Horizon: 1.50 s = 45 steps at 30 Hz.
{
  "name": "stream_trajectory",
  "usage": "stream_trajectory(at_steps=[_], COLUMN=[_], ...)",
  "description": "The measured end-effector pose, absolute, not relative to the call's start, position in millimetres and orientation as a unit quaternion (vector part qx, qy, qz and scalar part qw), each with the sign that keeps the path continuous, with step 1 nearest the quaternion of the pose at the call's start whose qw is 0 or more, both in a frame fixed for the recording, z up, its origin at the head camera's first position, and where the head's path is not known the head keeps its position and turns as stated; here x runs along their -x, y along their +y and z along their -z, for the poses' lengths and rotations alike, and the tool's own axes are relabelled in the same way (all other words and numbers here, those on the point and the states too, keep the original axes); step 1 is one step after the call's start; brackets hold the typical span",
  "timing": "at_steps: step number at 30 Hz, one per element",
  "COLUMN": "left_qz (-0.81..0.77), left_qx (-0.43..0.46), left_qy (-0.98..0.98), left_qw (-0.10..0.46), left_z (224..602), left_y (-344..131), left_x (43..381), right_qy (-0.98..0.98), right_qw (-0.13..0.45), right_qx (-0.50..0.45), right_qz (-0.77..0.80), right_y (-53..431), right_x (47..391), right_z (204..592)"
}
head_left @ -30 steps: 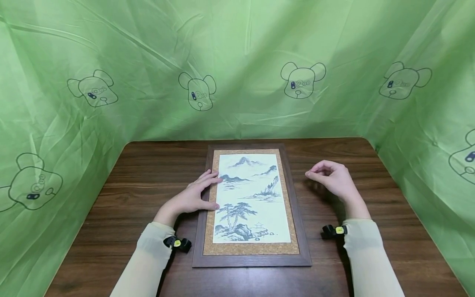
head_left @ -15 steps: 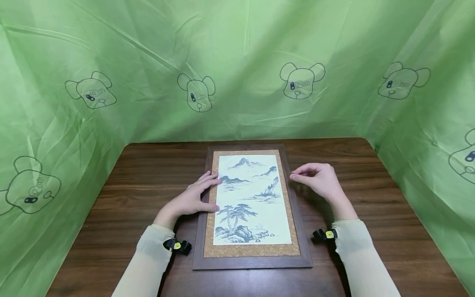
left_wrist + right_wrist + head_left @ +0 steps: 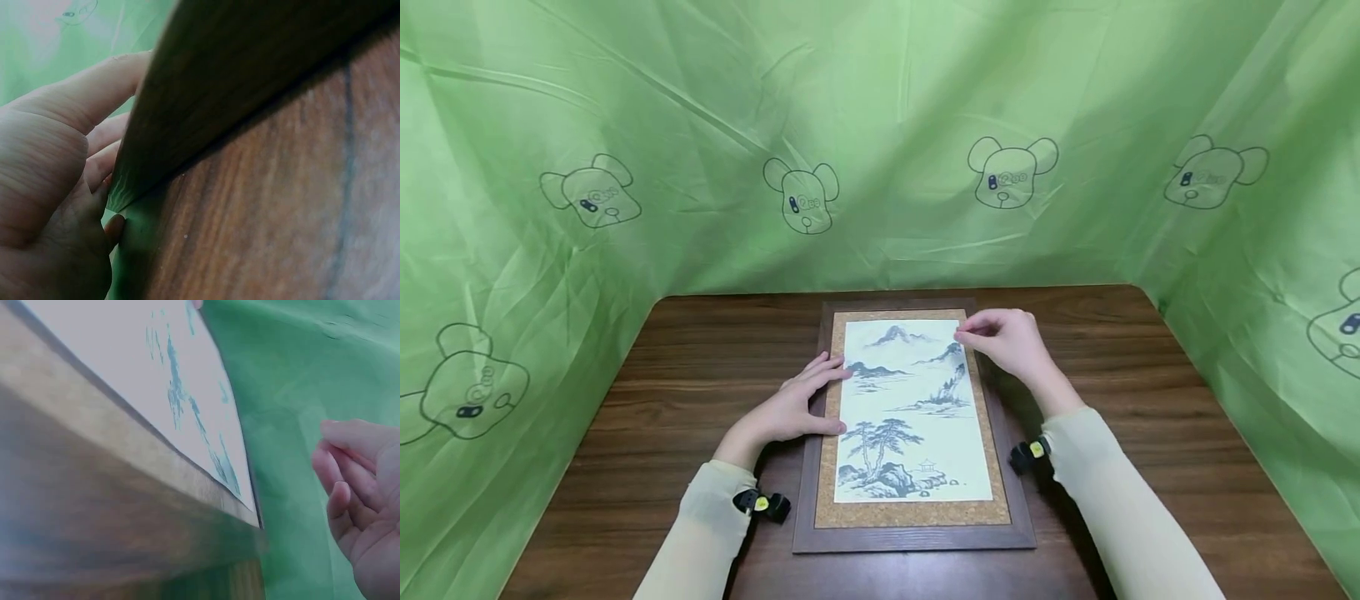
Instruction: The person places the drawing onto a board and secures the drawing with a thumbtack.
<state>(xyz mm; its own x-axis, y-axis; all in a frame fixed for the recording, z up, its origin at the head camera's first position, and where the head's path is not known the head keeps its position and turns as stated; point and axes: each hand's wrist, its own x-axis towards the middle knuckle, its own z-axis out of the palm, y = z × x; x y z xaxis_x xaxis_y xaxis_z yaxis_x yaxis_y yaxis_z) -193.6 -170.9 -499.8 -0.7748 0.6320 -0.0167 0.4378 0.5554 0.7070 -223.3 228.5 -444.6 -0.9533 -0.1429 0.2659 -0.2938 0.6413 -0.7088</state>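
Note:
A sheet of white paper (image 3: pixel 910 392) with an ink landscape print lies on a framed cork board (image 3: pixel 910 514). My left hand (image 3: pixel 786 408) rests at the board's left side, fingers spread, its thumb and fingertips on the paper's left edge. Over the paper's upper right corner is my right hand (image 3: pixel 1007 342), thumb and index fingertips brought together. I cannot tell whether something small sits between them. In the right wrist view the right hand (image 3: pixel 369 494) shows its other fingers curled in, close to the paper (image 3: pixel 125 356).
The board's brown frame (image 3: pixel 917 541) lies flat on a dark wooden table (image 3: pixel 700 392). Green cloth (image 3: pixel 880 150) with bear-head outlines hangs behind and at both sides. Small black wrist cameras are strapped to both sleeves.
My right hand has moved left from the bare table, across the frame's right side, to the paper's upper right corner, fingertips still together. The left hand stays on the paper's left edge.

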Motion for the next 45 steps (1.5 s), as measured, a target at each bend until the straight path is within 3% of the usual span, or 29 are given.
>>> stream_trajectory(at_steps=[7, 18, 26, 45], left_qz=[-0.355, -0.354, -0.355, -0.356], left_qx=[-0.314, -0.316, -0.317, -0.317], left_qy=[0.87, 0.87, 0.869, 0.869], left_qw=[0.136, 0.133, 0.135, 0.135], left_z=[501, 501, 503, 501], left_y=[-169, -171, -171, -173], left_x=[195, 195, 194, 195], right_qy=[-0.917, -0.908, -0.916, -0.93], right_qw=[0.056, 0.039, 0.008, -0.002], right_qx=[-0.15, -0.147, -0.134, -0.155], right_qz=[-0.366, -0.39, -0.379, -0.334], right_y=[206, 181, 170, 163], right_x=[261, 287, 295, 302], right_z=[447, 470, 484, 482])
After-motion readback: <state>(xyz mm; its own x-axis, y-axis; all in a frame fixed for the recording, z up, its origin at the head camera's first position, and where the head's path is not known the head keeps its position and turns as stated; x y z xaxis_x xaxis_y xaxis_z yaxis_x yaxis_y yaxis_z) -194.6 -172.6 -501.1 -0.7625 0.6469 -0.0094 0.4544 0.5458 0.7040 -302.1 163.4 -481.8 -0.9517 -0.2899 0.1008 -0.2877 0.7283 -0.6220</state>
